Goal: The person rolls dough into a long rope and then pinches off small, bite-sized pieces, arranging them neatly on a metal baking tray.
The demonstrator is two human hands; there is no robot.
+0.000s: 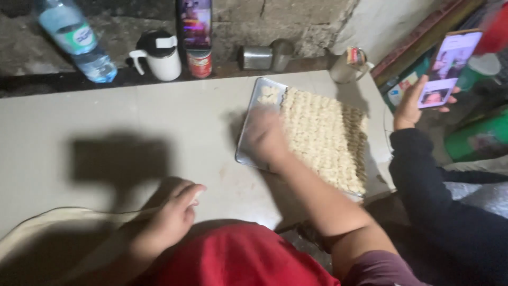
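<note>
Far left, against the rough wall: a clear plastic water bottle [76,39], tilted. Next to it a white lidded mug [159,55], then a red can [199,63] with a lit phone [194,22] propped above it.

Low on the pale table [79,122], the left hand [172,214] — fingers curled loosely over the edge of a flattened sheet of pale dough [42,233], thumb side up; touching it, though a firm pinch could not be told.

Further right, the right hand [265,135], blurred, laid over the near left part of a metal tray [253,106]. Fingers apparently together and bent downward; whether clamped on anything could not be told. Tray packed with rows of small pale folded dumplings [325,135], filling all but the upper left corner and the left strip.

Behind the tray, two steel cups [267,55] lying by the wall and a small jug [346,66].

Far right — another person's dark sleeve [423,180] and hand [410,106], gripping a second lit phone [448,69].
</note>
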